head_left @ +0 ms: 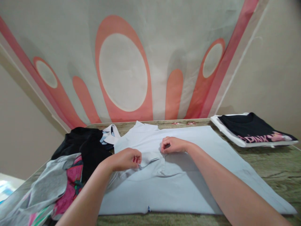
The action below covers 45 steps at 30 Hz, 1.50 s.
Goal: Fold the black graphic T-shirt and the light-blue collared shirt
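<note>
A white shirt (188,191) lies spread across the wooden table in front of me, partly creased at its middle. My left hand (128,159) is closed, with thumb and fingers pinching a fold of its fabric. To the right and slightly farther back, my right hand (174,145) pinches another part of the same raised fold between thumb and fingertips. Between both hands the cloth is lifted a little and throws a shadow on the layer beneath. A small dark blue mark shows at the shirt's near edge.
At the left lies a loose heap with a black garment (82,142) and a grey garment (53,179) with a pink print. A folded black T-shirt (254,125) rests on white folded cloth at the back right. Behind the wooden table (277,166) rises a patterned wall panel (160,37).
</note>
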Each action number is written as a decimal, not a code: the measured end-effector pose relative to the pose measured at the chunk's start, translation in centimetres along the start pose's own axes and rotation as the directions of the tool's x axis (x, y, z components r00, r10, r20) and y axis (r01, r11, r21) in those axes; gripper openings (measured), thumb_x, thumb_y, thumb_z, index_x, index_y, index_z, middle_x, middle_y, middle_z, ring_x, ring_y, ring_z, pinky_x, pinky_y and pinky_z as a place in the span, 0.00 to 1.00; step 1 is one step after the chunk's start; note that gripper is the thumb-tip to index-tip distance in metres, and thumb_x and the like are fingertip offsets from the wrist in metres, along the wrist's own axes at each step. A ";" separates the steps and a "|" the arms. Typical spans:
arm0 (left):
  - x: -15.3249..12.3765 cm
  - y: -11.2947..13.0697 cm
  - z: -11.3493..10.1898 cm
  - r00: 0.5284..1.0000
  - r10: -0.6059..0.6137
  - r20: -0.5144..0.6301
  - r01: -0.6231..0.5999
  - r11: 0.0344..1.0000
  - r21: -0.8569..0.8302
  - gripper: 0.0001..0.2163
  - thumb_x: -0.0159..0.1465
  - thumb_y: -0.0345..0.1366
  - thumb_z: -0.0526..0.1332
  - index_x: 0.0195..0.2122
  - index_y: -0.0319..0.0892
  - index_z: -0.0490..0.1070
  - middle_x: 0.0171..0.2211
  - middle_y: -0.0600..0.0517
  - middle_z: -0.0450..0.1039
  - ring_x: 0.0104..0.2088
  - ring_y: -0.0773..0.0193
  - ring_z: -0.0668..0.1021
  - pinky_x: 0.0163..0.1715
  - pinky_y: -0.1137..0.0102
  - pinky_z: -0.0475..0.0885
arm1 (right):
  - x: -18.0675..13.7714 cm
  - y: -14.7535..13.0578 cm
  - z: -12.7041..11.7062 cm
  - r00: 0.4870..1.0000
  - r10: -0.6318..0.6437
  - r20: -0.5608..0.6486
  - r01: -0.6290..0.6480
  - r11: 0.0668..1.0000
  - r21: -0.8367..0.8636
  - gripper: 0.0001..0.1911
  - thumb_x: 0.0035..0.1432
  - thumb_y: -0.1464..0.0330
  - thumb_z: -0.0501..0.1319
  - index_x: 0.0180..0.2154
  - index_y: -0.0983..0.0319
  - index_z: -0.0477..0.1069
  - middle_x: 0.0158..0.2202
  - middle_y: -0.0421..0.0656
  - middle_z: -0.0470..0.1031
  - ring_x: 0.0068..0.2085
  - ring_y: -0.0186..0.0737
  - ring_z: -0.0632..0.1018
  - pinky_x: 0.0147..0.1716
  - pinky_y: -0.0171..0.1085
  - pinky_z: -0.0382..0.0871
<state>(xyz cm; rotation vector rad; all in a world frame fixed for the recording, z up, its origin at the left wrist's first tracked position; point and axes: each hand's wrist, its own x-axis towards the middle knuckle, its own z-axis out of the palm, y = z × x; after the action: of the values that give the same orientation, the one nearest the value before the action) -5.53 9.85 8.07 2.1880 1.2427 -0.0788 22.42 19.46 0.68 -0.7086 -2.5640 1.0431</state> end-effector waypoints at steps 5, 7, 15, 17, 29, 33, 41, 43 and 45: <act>-0.6 0.6 0.0 1.000 0.018 0.025 -0.018 1.000 0.009 0.05 0.53 0.32 0.60 0.30 0.42 0.73 0.28 0.56 0.72 0.30 0.65 0.74 0.30 0.75 0.64 | 0.0 0.4 0.1 1.000 0.011 0.004 -0.011 1.000 0.008 0.08 0.52 0.64 0.65 0.33 0.61 0.78 0.35 0.41 0.76 0.41 0.40 0.75 0.45 0.35 0.64; -0.5 0.4 0.5 0.994 -0.037 0.103 0.038 0.999 -0.014 0.05 0.50 0.32 0.61 0.29 0.42 0.73 0.27 0.56 0.73 0.29 0.65 0.74 0.27 0.75 0.63 | 0.0 0.4 0.1 1.000 0.009 0.007 -0.009 1.000 0.009 0.08 0.52 0.64 0.65 0.33 0.61 0.78 0.35 0.41 0.77 0.41 0.39 0.75 0.45 0.35 0.64; -0.1 -3.0 0.0 0.949 -0.205 -0.241 0.242 0.960 0.138 0.11 0.52 0.29 0.55 0.35 0.43 0.72 0.30 0.54 0.73 0.32 0.63 0.74 0.31 0.73 0.62 | 0.1 0.3 0.3 0.998 0.051 -0.033 -0.050 0.999 0.018 0.11 0.54 0.62 0.63 0.35 0.62 0.77 0.36 0.42 0.78 0.38 0.38 0.75 0.40 0.34 0.66; 0.1 -4.2 0.0 0.937 -0.234 -0.260 0.279 0.948 0.154 0.13 0.49 0.28 0.56 0.35 0.44 0.72 0.29 0.55 0.72 0.32 0.63 0.73 0.30 0.73 0.61 | 0.2 0.3 0.5 0.998 0.054 -0.043 -0.054 0.998 0.010 0.12 0.51 0.62 0.66 0.36 0.62 0.77 0.36 0.42 0.77 0.38 0.39 0.75 0.39 0.34 0.66; 0.8 -6.2 0.2 0.920 -0.277 -0.276 0.315 0.943 0.103 0.06 0.54 0.35 0.57 0.30 0.42 0.72 0.26 0.55 0.72 0.29 0.63 0.73 0.28 0.74 0.61 | 0.3 0.1 0.5 0.999 0.031 -0.037 -0.032 0.999 -0.034 0.11 0.50 0.64 0.67 0.36 0.62 0.77 0.35 0.42 0.76 0.39 0.39 0.74 0.41 0.35 0.66; 0.8 -6.1 0.2 0.918 -0.272 -0.287 0.314 0.943 0.109 0.06 0.54 0.35 0.58 0.30 0.42 0.72 0.26 0.55 0.72 0.29 0.64 0.73 0.28 0.74 0.61 | 0.5 0.0 0.6 0.998 0.035 -0.048 -0.039 0.995 -0.095 0.10 0.50 0.63 0.67 0.34 0.62 0.77 0.33 0.41 0.75 0.37 0.38 0.73 0.39 0.34 0.65; 0.7 -5.1 -0.1 0.896 -0.304 -0.324 0.362 0.922 0.137 0.03 0.53 0.31 0.58 0.28 0.42 0.70 0.26 0.54 0.72 0.29 0.63 0.73 0.28 0.73 0.61 | 0.6 0.0 0.7 0.995 0.067 -0.070 -0.075 0.988 -0.134 0.05 0.47 0.67 0.66 0.27 0.62 0.74 0.29 0.39 0.72 0.34 0.36 0.71 0.35 0.32 0.62; 0.7 -3.7 -0.3 0.874 -0.322 -0.364 0.395 0.907 0.146 0.03 0.55 0.30 0.57 0.30 0.42 0.69 0.27 0.53 0.72 0.30 0.62 0.73 0.29 0.72 0.61 | 0.6 0.2 0.7 0.994 0.079 -0.076 -0.089 0.988 -0.129 0.06 0.46 0.67 0.67 0.28 0.63 0.74 0.28 0.39 0.72 0.33 0.36 0.71 0.34 0.32 0.62; 0.9 -1.6 -0.1 0.864 -0.275 -0.421 0.362 0.922 0.140 0.04 0.58 0.30 0.55 0.33 0.43 0.68 0.29 0.52 0.72 0.32 0.62 0.74 0.32 0.71 0.63 | 0.7 0.4 0.8 0.992 0.098 -0.077 -0.106 0.988 -0.114 0.08 0.46 0.65 0.67 0.30 0.63 0.75 0.28 0.38 0.72 0.31 0.34 0.70 0.31 0.31 0.61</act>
<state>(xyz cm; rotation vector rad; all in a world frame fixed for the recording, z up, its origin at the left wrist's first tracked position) -6.33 11.24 7.08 2.2226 1.9045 0.1064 21.68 19.63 -0.13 -0.8997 -2.5676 0.8847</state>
